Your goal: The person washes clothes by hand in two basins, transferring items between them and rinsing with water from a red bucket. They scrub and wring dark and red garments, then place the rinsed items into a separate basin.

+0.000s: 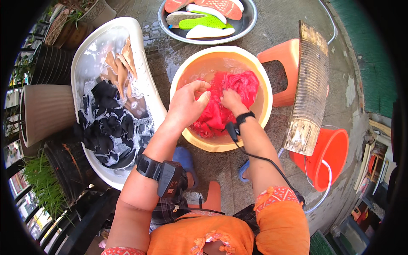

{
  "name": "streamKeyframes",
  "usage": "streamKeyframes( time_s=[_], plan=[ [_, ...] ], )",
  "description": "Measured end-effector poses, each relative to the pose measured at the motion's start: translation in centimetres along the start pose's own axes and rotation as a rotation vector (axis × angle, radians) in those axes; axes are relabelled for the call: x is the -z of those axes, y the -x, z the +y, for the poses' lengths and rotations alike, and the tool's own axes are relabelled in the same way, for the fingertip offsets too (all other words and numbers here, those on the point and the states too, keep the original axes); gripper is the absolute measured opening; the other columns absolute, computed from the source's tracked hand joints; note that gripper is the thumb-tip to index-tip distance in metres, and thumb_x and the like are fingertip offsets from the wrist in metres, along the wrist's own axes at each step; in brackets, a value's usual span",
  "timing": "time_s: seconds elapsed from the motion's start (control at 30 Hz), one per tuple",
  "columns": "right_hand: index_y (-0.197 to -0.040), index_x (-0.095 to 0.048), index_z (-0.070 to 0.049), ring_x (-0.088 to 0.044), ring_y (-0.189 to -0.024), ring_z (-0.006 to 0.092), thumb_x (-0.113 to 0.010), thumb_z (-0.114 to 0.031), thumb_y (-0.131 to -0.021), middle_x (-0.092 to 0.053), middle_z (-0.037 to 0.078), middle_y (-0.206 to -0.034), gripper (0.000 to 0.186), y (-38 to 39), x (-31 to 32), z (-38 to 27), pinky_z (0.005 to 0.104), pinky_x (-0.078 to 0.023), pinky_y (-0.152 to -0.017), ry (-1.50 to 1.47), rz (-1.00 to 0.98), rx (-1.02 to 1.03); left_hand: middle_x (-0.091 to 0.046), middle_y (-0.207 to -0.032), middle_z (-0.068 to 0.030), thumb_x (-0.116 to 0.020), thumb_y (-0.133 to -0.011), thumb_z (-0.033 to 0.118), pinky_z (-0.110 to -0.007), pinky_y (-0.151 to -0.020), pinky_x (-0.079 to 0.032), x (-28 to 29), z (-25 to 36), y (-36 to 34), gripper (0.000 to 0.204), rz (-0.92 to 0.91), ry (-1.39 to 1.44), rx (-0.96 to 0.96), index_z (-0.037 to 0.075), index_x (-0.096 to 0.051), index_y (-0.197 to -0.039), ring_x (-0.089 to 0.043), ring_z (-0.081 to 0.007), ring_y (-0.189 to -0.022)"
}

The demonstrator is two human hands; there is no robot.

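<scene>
A yellow-orange basin (182, 80) of soapy water holds bunched red cloth (240, 83). My right hand (230, 102) is down in the basin, its fingers sunk into the cloth and closed on it. Just above the cloth's left side is my left hand (193, 100), fingers bent and slightly apart from the thumb, with nothing visible in them. Beside the basin on the left, a long white tub (151, 106) holds dark garments (108, 119) and beige ones (121, 63) in suds.
A steel bowl (163, 19) of insoles lies ahead. At right are an orange stool (280, 57), a ridged washboard (310, 85), a red bucket (333, 157) and a pale hose. Planters (46, 106) and railings line the left. Blue slippers (185, 163) show below.
</scene>
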State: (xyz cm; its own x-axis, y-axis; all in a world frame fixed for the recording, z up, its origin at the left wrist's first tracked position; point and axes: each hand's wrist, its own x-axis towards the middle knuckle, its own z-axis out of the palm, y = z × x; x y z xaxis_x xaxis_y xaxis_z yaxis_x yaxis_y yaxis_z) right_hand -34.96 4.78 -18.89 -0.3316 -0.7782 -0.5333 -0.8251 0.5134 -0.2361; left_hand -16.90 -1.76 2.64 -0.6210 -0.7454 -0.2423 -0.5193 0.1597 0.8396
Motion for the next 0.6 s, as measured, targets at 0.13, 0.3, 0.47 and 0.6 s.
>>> streamKeyframes(
  time_s=[0.13,0.3,0.47,0.6],
  plan=[
    [-0.094,-0.063,-0.001,-0.061,-0.083,0.0344,-0.055,-0.032,-0.078,-0.063,0.022,-0.083,0.036,2.7,4.0,4.3,0.0426,-0.047,-0.078,-0.296,0.165,-0.136,-0.065,-0.094,-0.011,-0.058,-0.084,0.013,-0.028,-0.081,-0.047,-0.6,-0.8,-0.2,0.023,0.044,0.01,-0.04,-0.001,-0.06,-0.104,-0.062,-0.0158,-0.088],
    [-0.096,-0.061,0.0,-0.058,-0.085,0.0396,-0.055,-0.05,-0.079,-0.059,0.026,-0.095,0.053,8.1,3.1,3.9,0.0465,-0.044,-0.077,-0.178,0.734,-0.043,-0.062,-0.101,-0.0064,-0.057,-0.085,0.01,-0.026,-0.087,-0.042,-1.9,-1.3,-0.5,0.019,0.085,0.296,-0.117,0.001,-0.06,-0.101,-0.055,-0.0121,-0.099],
    [-0.086,-0.065,-0.005,-0.06,-0.087,0.032,-0.066,-0.035,-0.069,-0.063,0.018,-0.09,0.035,11.5,5.2,4.2,0.041,-0.047,-0.079,-0.348,0.393,-0.135,-0.052,-0.121,-0.0086,-0.053,-0.089,0.021,-0.037,-0.098,-0.034,-3.8,-0.8,-0.2,0.037,-0.015,0.655,0.234,0.008,-0.048,-0.123,-0.044,-0.0197,-0.116],
    [-0.08,-0.059,0.0,-0.057,-0.083,0.0344,-0.065,-0.014,-0.066,-0.06,0.018,-0.086,0.02,13.5,9.8,0.4,0.0405,-0.046,-0.074,-0.479,0.773,0.088,-0.021,-0.144,-0.0144,-0.048,-0.086,0.049,-0.069,-0.094,-0.017,-6.9,0.7,0.1,0.061,-0.09,0.881,0.648,0.018,-0.03,-0.135,-0.013,-0.0437,-0.131]
  ],
)
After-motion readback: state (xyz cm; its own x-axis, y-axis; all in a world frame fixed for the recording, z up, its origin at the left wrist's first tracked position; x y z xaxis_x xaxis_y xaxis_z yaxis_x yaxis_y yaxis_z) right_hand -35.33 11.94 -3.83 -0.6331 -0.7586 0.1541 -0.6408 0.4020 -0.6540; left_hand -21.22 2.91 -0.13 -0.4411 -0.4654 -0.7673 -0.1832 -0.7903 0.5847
